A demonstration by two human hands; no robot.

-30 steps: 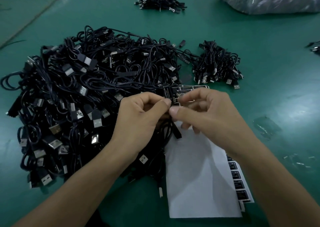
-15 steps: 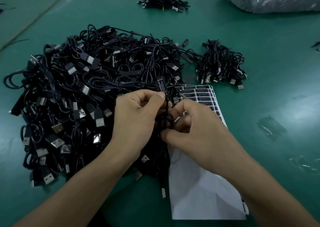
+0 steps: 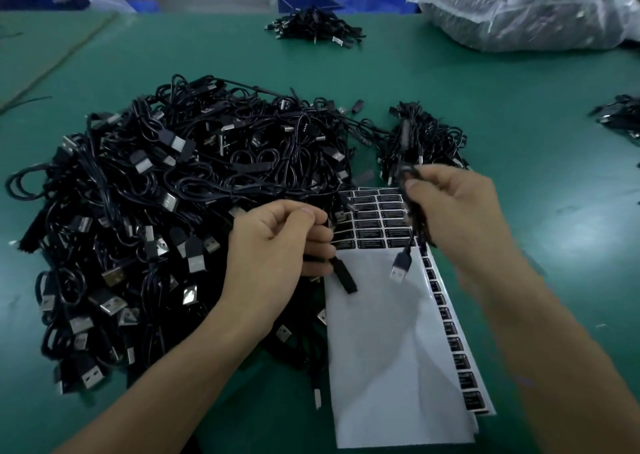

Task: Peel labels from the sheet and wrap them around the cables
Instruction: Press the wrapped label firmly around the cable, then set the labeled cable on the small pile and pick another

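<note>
A white label sheet [image 3: 391, 343] lies on the green table in front of me, with black labels [image 3: 375, 223] in rows at its far end and along its right edge. My right hand [image 3: 460, 211] pinches a black cable [image 3: 412, 208] above the sheet; its USB plug [image 3: 400, 268] dangles down. My left hand [image 3: 277, 246] sits curled at the sheet's left edge, fingers round another black cable whose connector end [image 3: 344, 277] sticks out over the sheet. A big heap of black USB cables [image 3: 166, 211] fills the left.
A smaller bundle of cables [image 3: 422, 142] lies just beyond my right hand. Another bundle [image 3: 315, 28] sits at the far edge, a clear plastic bag [image 3: 526, 7] of cables at the back right, and a few cables [image 3: 620, 114] at the right border.
My hands were together on one cable over the sheet. They have since parted: the right hand moved right and up with the cable, and the left hand stayed low by the heap.
</note>
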